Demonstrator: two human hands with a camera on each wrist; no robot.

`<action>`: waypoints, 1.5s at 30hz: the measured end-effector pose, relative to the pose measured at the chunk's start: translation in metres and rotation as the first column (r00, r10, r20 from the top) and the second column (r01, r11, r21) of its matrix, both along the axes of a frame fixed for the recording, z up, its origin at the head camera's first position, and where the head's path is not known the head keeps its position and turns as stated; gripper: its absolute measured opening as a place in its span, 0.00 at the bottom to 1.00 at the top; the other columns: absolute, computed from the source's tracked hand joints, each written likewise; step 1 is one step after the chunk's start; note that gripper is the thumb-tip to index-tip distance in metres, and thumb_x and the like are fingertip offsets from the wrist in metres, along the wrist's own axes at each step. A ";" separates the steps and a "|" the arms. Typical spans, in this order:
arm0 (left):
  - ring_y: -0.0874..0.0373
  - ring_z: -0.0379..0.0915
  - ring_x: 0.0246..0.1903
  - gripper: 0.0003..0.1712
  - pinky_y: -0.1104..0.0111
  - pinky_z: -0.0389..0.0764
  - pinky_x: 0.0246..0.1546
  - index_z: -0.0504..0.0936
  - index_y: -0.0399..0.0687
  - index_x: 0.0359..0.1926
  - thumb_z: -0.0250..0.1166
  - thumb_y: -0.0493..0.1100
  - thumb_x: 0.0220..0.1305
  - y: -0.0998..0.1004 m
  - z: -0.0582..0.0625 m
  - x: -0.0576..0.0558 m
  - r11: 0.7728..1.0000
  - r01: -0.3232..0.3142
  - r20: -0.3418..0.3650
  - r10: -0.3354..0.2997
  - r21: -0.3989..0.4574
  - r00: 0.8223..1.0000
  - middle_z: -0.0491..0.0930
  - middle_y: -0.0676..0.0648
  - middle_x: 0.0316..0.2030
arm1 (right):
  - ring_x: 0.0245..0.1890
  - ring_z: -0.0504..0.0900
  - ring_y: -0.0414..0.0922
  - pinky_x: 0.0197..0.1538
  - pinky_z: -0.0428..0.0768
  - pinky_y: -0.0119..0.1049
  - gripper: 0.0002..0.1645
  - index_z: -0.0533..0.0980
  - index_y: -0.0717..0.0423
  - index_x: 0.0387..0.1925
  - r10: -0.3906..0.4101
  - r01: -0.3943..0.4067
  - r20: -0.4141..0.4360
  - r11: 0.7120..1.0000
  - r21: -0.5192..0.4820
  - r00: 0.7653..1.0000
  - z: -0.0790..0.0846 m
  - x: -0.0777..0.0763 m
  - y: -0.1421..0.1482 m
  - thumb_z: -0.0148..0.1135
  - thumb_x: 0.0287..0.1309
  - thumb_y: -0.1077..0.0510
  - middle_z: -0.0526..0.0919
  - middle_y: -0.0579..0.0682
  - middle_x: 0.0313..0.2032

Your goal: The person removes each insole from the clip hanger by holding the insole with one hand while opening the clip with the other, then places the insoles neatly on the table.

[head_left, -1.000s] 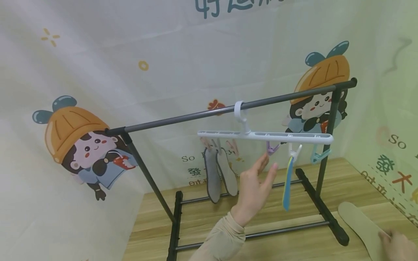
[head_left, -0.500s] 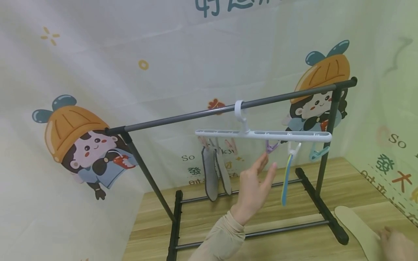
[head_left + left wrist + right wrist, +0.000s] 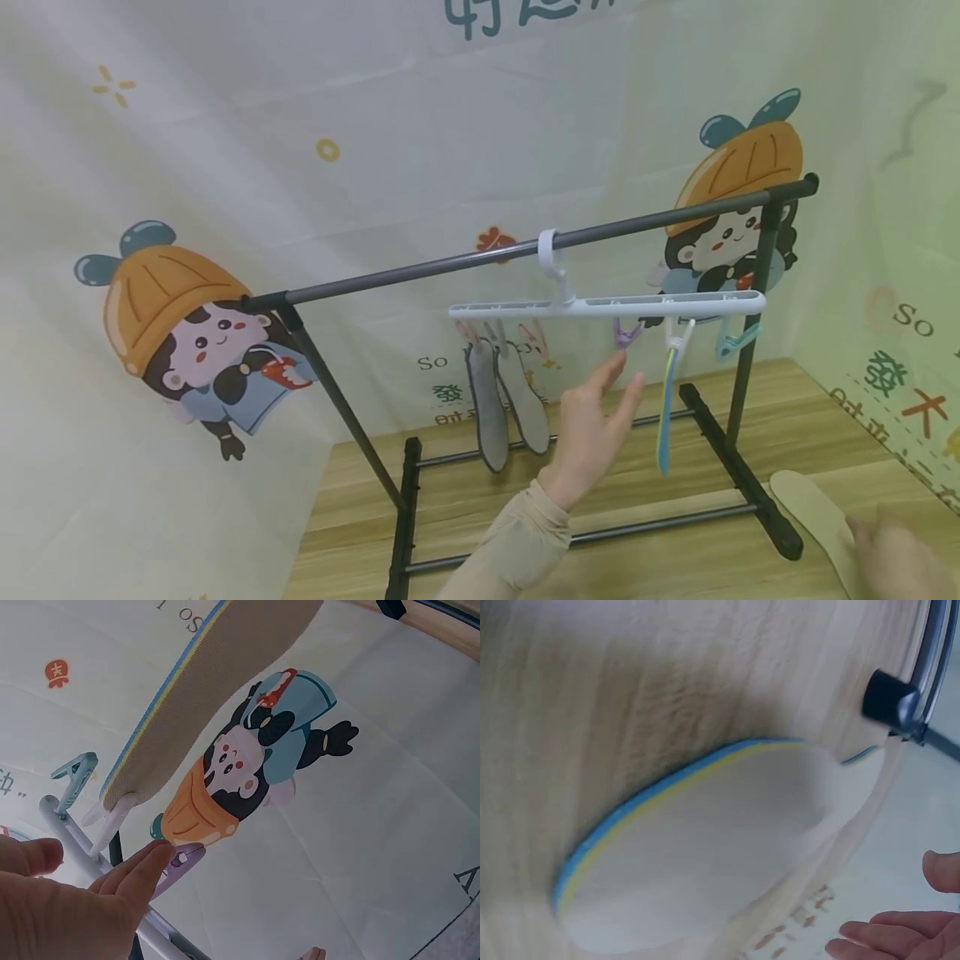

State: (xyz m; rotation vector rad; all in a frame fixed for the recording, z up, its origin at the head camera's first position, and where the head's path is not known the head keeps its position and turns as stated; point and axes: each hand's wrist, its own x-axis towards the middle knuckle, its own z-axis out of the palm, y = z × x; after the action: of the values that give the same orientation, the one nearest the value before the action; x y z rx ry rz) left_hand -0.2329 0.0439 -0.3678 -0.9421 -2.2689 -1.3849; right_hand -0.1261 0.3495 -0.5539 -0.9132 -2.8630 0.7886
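Observation:
My left hand is raised with fingers extended, its fingertips right at a purple clothespin on the white hanger. A white clothespin to its right holds an insole with a blue and yellow edge; the left wrist view shows that insole's broad beige face. Low at the right, my blurred right hand overlaps a beige insole lying on the table. In the right wrist view this insole lies apart from my right hand, whose fingers are loosely spread.
The hanger hooks over a dark rack's top bar. Two grey insoles hang at its left end near pink clothespins. A teal clothespin is at the right end. The rack's base stands on the wooden table before a printed cloth.
The hanger and its insoles have swayed slightly. My left hand shifts a little right, staying by the purple clothespin. My right hand has moved slightly left over the table insole.

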 end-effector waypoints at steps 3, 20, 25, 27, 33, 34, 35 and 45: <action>0.49 0.76 0.59 0.29 0.69 0.75 0.61 0.72 0.31 0.63 0.54 0.51 0.75 0.004 0.001 -0.002 1.000 0.002 -0.004 -0.002 -0.010 1.000 0.77 0.35 0.59 | 0.50 0.70 0.78 0.52 0.72 0.67 0.31 0.62 0.85 0.58 0.077 -0.060 -0.155 0.992 0.112 0.985 0.002 -0.004 -0.009 0.55 0.68 0.59 0.68 0.84 0.54; 0.49 0.81 0.54 0.31 0.68 0.72 0.64 0.70 0.35 0.66 0.55 0.53 0.74 0.025 0.005 -0.013 0.994 -0.004 0.041 0.009 -0.106 0.999 0.73 0.37 0.62 | 0.56 0.70 0.78 0.56 0.68 0.72 0.34 0.65 0.83 0.58 0.322 -0.275 -0.479 0.947 0.166 0.817 0.043 -0.036 -0.102 0.51 0.74 0.51 0.70 0.83 0.56; 0.50 0.84 0.47 0.32 0.68 0.72 0.63 0.69 0.35 0.67 0.54 0.54 0.74 0.031 0.003 -0.016 0.991 -0.015 0.038 0.020 -0.132 0.999 0.73 0.36 0.63 | 0.54 0.73 0.77 0.54 0.71 0.71 0.33 0.66 0.81 0.59 0.351 -0.277 -0.566 0.936 0.216 0.746 0.052 -0.043 -0.120 0.62 0.66 0.56 0.73 0.79 0.56; 0.58 0.85 0.32 0.32 0.71 0.75 0.60 0.69 0.34 0.67 0.54 0.54 0.74 0.032 0.004 -0.017 0.991 -0.019 0.039 0.024 -0.134 0.999 0.81 0.35 0.54 | 0.54 0.74 0.76 0.55 0.70 0.72 0.36 0.66 0.80 0.61 0.357 -0.282 -0.587 0.934 0.220 0.726 0.055 -0.045 -0.127 0.65 0.62 0.57 0.72 0.79 0.57; 0.67 0.78 0.21 0.32 0.73 0.77 0.57 0.69 0.35 0.67 0.55 0.54 0.74 0.039 0.007 -0.020 0.990 -0.025 0.043 0.031 -0.139 0.999 0.85 0.37 0.40 | 0.57 0.73 0.74 0.59 0.68 0.72 0.43 0.64 0.77 0.64 0.376 -0.332 -0.610 0.924 0.191 0.698 0.063 -0.048 -0.142 0.68 0.54 0.57 0.71 0.76 0.61; 0.64 0.83 0.30 0.32 0.72 0.76 0.58 0.69 0.35 0.67 0.55 0.55 0.74 0.040 0.008 -0.020 0.990 -0.028 0.040 0.034 -0.140 0.999 0.85 0.36 0.46 | 0.58 0.72 0.73 0.60 0.67 0.71 0.44 0.63 0.76 0.65 0.377 -0.336 -0.609 0.923 0.186 0.697 0.065 -0.048 -0.144 0.69 0.53 0.56 0.71 0.76 0.61; 0.60 0.85 0.42 0.32 0.71 0.76 0.59 0.69 0.35 0.67 0.55 0.55 0.74 0.042 0.009 -0.020 0.989 -0.034 0.027 0.038 -0.141 0.999 0.83 0.36 0.52 | 0.58 0.72 0.73 0.60 0.67 0.70 0.45 0.63 0.76 0.66 0.380 -0.339 -0.609 0.922 0.188 0.696 0.067 -0.049 -0.146 0.69 0.54 0.55 0.71 0.76 0.61; 0.53 0.71 0.64 0.32 0.73 0.70 0.64 0.69 0.33 0.66 0.58 0.52 0.72 0.055 0.010 -0.027 1.000 0.002 0.072 -0.002 -0.008 0.997 0.74 0.38 0.62 | 0.60 0.69 0.75 0.63 0.66 0.69 0.48 0.59 0.73 0.69 0.378 -0.355 -0.601 0.920 0.164 0.704 0.083 -0.057 -0.160 0.68 0.57 0.50 0.69 0.75 0.64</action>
State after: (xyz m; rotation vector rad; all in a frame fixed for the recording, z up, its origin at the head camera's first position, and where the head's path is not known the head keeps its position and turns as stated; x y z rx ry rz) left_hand -0.2603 0.0994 -0.3582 -0.9108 -2.3281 -1.4340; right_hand -0.1828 0.1895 -0.4713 -0.0115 -2.4397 0.8555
